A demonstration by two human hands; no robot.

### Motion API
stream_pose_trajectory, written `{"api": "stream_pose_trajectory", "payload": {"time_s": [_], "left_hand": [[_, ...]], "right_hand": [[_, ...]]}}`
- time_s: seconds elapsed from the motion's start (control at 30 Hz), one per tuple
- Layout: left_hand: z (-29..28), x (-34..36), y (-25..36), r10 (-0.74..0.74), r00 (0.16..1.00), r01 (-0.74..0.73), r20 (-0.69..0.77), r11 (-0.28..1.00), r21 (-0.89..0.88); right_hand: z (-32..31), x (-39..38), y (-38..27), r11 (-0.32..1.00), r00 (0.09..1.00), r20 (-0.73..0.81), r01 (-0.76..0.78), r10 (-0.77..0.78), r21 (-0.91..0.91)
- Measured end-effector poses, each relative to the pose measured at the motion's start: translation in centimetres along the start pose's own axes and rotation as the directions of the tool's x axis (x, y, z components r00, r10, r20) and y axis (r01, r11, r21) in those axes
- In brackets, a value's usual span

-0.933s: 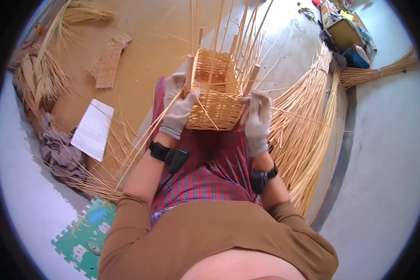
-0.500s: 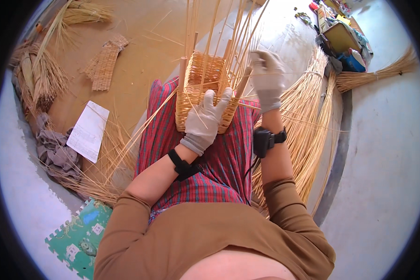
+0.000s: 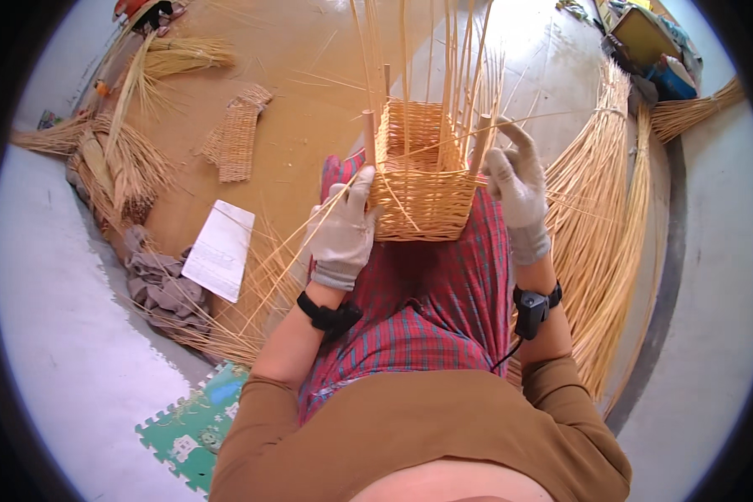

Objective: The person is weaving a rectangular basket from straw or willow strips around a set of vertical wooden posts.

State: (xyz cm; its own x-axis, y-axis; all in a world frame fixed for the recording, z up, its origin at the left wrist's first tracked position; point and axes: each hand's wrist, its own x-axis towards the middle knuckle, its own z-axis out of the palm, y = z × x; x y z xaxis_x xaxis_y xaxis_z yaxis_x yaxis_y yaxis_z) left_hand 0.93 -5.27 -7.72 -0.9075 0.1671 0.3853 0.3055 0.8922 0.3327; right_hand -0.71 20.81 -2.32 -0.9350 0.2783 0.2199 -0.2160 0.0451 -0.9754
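A woven cane basket with tall upright stakes and short wooden corner posts rests over my lap on red plaid cloth. My gloved left hand grips the basket's front left corner, beside long loose strands that run down leftward. At the front right post is my gloved right hand, its index finger raised and hooked, the others bent inward; what they hold, if anything, is too small to make out.
Long cane bundles lie at the right, shorter bundles at the left. Nearby are woven panels, a white sheet, crumpled cloth, a green foam mat and piled items at back right.
My left hand has moved from the basket's front face to its left corner. My right hand, briefly raised out to the right, is lower beside the right post. The view has shifted.
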Motion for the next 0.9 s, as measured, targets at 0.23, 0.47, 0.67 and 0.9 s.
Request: {"api": "stream_pose_trajectory", "payload": {"time_s": [0.23,0.47,0.67,0.9], "left_hand": [[0.5,1.4,-1.0,-0.035,0.995,0.048,0.089,0.988,-0.144],[0.8,0.2,0.9,0.174,0.979,-0.195,-0.105,0.953,-0.234],[4.3,0.1,3.9,0.115,0.993,-0.115,0.04,0.993,-0.006],[4.0,0.4,4.2,0.102,0.988,-0.122,0.112,0.974,0.19]], "right_hand": [[4.7,-3.7,5.1,0.978,0.993,0.092,-0.083,0.067,0.19],[0.2,-4.0,2.8,0.968,0.967,0.068,-0.248,0.246,0.028],[4.5,2.2,0.5,0.824,0.907,0.118,0.417,-0.404,-0.384],[5.0,2.7,-0.1,0.837,0.943,0.15,0.332,-0.296,-0.436]]}}
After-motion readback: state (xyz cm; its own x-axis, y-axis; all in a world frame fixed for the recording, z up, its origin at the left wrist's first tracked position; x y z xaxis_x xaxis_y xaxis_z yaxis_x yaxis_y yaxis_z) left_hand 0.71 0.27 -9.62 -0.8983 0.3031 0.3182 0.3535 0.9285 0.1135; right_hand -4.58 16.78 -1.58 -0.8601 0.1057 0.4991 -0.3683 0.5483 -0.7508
